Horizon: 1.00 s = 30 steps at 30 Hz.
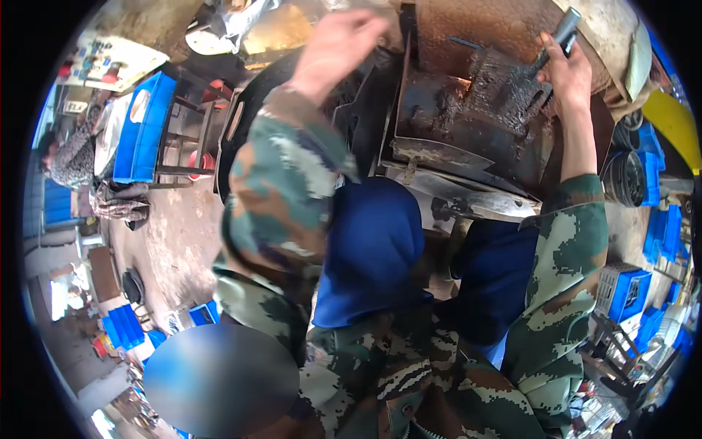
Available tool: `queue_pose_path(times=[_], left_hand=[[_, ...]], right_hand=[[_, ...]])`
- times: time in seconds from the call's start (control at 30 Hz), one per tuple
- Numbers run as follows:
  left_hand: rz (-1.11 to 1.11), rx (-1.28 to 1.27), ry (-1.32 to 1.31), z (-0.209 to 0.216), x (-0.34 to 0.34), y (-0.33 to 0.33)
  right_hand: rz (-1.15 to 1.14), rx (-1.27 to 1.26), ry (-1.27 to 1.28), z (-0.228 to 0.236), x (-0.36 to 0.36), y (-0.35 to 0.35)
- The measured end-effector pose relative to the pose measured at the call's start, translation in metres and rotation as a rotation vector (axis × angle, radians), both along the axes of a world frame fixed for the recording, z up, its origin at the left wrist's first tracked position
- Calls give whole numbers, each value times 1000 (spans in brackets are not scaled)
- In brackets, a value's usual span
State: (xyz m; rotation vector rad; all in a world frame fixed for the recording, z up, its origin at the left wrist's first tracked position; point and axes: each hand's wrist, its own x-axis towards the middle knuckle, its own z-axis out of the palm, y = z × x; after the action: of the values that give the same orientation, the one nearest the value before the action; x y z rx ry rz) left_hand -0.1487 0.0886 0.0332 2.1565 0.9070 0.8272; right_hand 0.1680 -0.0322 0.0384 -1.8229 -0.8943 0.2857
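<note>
My right hand (570, 77) is closed around a grey, rod-like handle (567, 28) whose upper end sticks out above the fingers. Its lower end runs toward a dark, greasy, lumpy mass (504, 91) on the machine, and I cannot make out what is on that end. This mass lies in a brown, oil-stained metal tray (446, 155) in front of me. Off to the left, my left hand (342, 45) is raised over the dark machine edge, smeared by motion. Its fingers look bent, but whether they hold anything does not show.
A blue crate (145, 126) stands on a rack at left, with a person (73, 157) beyond it. Dark round coils (623, 179) and a blue-and-white crate (621, 293) are on the right. A yellow curved panel (673, 128) stands at far right. My knees (376, 241) are close under the tray.
</note>
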Motion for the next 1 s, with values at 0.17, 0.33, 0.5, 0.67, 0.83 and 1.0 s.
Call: queue_pose_path(times=[0.17,0.33,0.5,0.67,0.83,1.0], left_hand=[[308,-24,672,-85,-68,28],[475,11,859,-140,-70,18],[463,41,859,-143,-75,22],[411,-23,891,-139,-84,27],[386,-41,903,-144,-87,39],[398,-111,831,-151,-83,44]], right_hand=[[19,6,-18,-3,-5,3],[5,9,-16,1,-6,0],[34,80,66,-1,-5,1],[35,78,54,0,-6,2],[22,3,2,0,-2,2],[48,5,-39,3,-2,0]])
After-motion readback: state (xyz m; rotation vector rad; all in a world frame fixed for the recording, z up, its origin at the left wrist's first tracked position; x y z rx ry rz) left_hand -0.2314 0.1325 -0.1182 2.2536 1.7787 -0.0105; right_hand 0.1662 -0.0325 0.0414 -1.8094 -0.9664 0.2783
